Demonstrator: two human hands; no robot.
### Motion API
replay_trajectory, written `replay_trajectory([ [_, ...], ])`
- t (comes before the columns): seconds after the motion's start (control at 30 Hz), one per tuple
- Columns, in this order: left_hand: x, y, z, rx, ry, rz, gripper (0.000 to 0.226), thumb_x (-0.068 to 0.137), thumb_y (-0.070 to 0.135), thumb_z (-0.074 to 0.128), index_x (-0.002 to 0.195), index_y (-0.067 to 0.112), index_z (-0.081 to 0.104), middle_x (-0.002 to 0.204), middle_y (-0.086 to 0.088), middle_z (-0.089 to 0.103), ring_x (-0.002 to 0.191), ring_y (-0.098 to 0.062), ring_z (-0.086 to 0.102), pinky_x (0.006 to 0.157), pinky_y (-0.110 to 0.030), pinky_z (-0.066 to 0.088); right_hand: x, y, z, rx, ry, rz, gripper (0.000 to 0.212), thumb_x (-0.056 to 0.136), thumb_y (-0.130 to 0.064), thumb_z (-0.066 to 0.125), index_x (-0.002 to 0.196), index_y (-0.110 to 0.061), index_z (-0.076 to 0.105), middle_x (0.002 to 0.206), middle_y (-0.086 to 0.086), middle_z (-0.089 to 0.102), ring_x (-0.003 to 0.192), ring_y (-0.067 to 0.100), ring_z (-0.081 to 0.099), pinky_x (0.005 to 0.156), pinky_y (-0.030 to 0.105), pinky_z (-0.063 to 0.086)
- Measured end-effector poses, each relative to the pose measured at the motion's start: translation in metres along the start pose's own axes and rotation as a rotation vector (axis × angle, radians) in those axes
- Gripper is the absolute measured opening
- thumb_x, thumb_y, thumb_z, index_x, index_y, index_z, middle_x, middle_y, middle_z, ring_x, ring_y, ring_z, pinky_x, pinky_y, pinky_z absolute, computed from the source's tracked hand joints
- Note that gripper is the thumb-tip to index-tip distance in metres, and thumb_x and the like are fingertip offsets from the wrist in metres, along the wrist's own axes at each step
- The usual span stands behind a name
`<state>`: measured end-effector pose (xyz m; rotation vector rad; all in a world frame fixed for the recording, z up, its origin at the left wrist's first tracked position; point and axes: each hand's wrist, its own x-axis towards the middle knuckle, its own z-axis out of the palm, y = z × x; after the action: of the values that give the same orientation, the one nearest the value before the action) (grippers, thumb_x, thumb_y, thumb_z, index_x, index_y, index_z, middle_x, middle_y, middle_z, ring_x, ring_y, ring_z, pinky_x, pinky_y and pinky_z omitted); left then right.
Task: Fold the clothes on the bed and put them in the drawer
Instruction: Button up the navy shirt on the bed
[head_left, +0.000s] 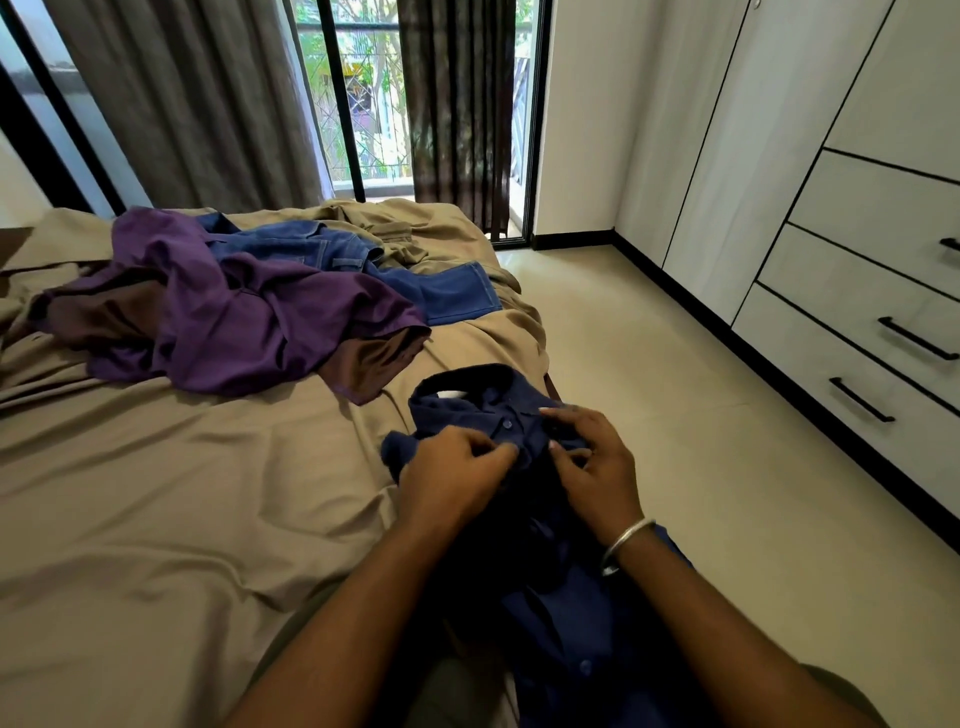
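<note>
Your left hand (457, 470) is curling its fingers around the front placket of the dark navy button-up shirt (498, 415), and your right hand (592, 462) is pinching the same placket just beside it, so both hands are clamped on the cloth close together near a small button. A silver metal bangle (626, 543) is sitting on your right wrist. The shirt is lying at the near right edge of the bed, its collar pointing away from you and its lower part trailing down toward your lap. The bed is wearing a wrinkled tan sheet (156, 493). Farther up the bed, well apart from the shirt, a crumpled purple garment (234, 312) is spreading across the sheet, and a pair of blue denim jeans (457, 293) is lying partly under it and beyond it. To your right, across the pale tiled floor (675, 389), the white wardrobe drawers (857, 322) with black bar handles are all standing closed. Dark grey curtains (208, 104) are hanging at the window behind the bed.
</note>
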<state>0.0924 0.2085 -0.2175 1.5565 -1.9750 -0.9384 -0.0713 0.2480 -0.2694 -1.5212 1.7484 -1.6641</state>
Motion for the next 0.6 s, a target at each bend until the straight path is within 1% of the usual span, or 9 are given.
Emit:
replay_trajectory([
  [0.07, 0.002, 0.000, -0.002, -0.026, 0.147, 0.033, 0.025, 0.083, 0.045, 0.060, 0.070, 0.026, 0.071, 0.065, 0.011, 0.069, 0.067, -0.008, 0.066, 0.063, -0.030, 0.053, 0.010, 0.001, -0.004, -0.050, -0.061, -0.016, 0.038, 0.084, 0.006, 0.066, 0.104, -0.025, 0.074, 0.115, -0.006, 0.060, 0.098, -0.004, 0.061, 0.072, 0.010, 0.048],
  [0.13, 0.007, 0.001, -0.004, -0.037, 0.232, 0.058, 0.016, 0.090, 0.032, 0.062, 0.086, 0.026, 0.075, 0.079, 0.010, 0.072, 0.074, -0.007, 0.065, 0.062, -0.023, 0.045, 0.020, 0.001, -0.007, -0.101, -0.109, -0.038, 0.030, 0.084, 0.005, 0.067, 0.097, -0.020, 0.077, 0.116, -0.007, 0.060, 0.094, -0.008, 0.060, 0.073, 0.008, 0.047],
  [0.2, 0.017, -0.001, -0.003, -0.035, 0.279, 0.108, 0.017, 0.093, 0.024, 0.060, 0.101, 0.022, 0.075, 0.096, 0.007, 0.074, 0.084, -0.008, 0.065, 0.070, -0.021, 0.044, 0.030, 0.002, -0.010, -0.145, -0.143, -0.098, 0.029, 0.084, 0.006, 0.067, 0.094, -0.018, 0.078, 0.118, -0.004, 0.061, 0.091, -0.006, 0.060, 0.076, 0.007, 0.045],
  [0.3, 0.040, -0.001, 0.002, 0.106, 0.272, 0.206, 0.029, 0.094, 0.023, 0.055, 0.119, 0.026, 0.068, 0.115, 0.005, 0.071, 0.108, -0.017, 0.063, 0.091, -0.034, 0.048, 0.042, 0.004, -0.015, -0.215, -0.199, -0.205, 0.026, 0.085, 0.004, 0.067, 0.095, -0.019, 0.077, 0.126, 0.001, 0.052, 0.112, 0.003, 0.055, 0.090, 0.010, 0.045],
  [0.37, 0.051, 0.002, 0.007, 0.259, 0.173, 0.229, 0.033, 0.095, 0.033, 0.051, 0.127, 0.030, 0.061, 0.121, 0.007, 0.066, 0.117, -0.019, 0.058, 0.101, -0.042, 0.037, 0.050, 0.004, -0.019, -0.241, -0.278, -0.242, 0.024, 0.087, 0.004, 0.063, 0.098, -0.015, 0.074, 0.132, 0.003, 0.047, 0.122, 0.013, 0.052, 0.091, 0.009, 0.044],
  [0.43, 0.058, 0.000, 0.011, 0.386, 0.076, 0.235, 0.033, 0.096, 0.045, 0.047, 0.122, 0.030, 0.060, 0.119, 0.007, 0.064, 0.117, -0.018, 0.055, 0.104, -0.046, 0.029, 0.058, 0.003, -0.021, -0.244, -0.365, -0.281, 0.019, 0.090, 0.003, 0.060, 0.101, -0.010, 0.068, 0.134, 0.006, 0.047, 0.125, 0.016, 0.050, 0.093, 0.008, 0.042],
  [0.47, 0.060, -0.003, 0.012, 0.432, 0.050, 0.231, 0.032, 0.095, 0.049, 0.047, 0.116, 0.029, 0.060, 0.117, 0.007, 0.064, 0.116, -0.019, 0.055, 0.105, -0.047, 0.026, 0.063, 0.003, -0.021, -0.249, -0.413, -0.301, 0.016, 0.092, 0.001, 0.058, 0.103, -0.008, 0.066, 0.132, 0.007, 0.050, 0.123, 0.016, 0.052, 0.095, 0.012, 0.044],
  [0.53, 0.064, -0.011, 0.011, 0.499, 0.037, 0.220, 0.031, 0.093, 0.054, 0.049, 0.108, 0.029, 0.060, 0.113, 0.007, 0.063, 0.113, -0.019, 0.056, 0.106, -0.049, 0.024, 0.072, 0.002, -0.021, -0.260, -0.489, -0.318, 0.016, 0.093, -0.007, 0.055, 0.107, -0.008, 0.064, 0.118, 0.005, 0.061, 0.109, 0.015, 0.059, 0.093, 0.026, 0.049],
  [0.6, 0.066, -0.017, 0.007, 0.488, 0.063, 0.229, 0.027, 0.091, 0.055, 0.056, 0.102, 0.031, 0.060, 0.108, 0.011, 0.063, 0.110, -0.016, 0.057, 0.104, -0.047, 0.023, 0.078, 0.000, -0.020, -0.276, -0.520, -0.311, 0.016, 0.092, -0.012, 0.056, 0.106, -0.009, 0.063, 0.101, 0.003, 0.067, 0.093, 0.016, 0.064, 0.083, 0.032, 0.052],
])
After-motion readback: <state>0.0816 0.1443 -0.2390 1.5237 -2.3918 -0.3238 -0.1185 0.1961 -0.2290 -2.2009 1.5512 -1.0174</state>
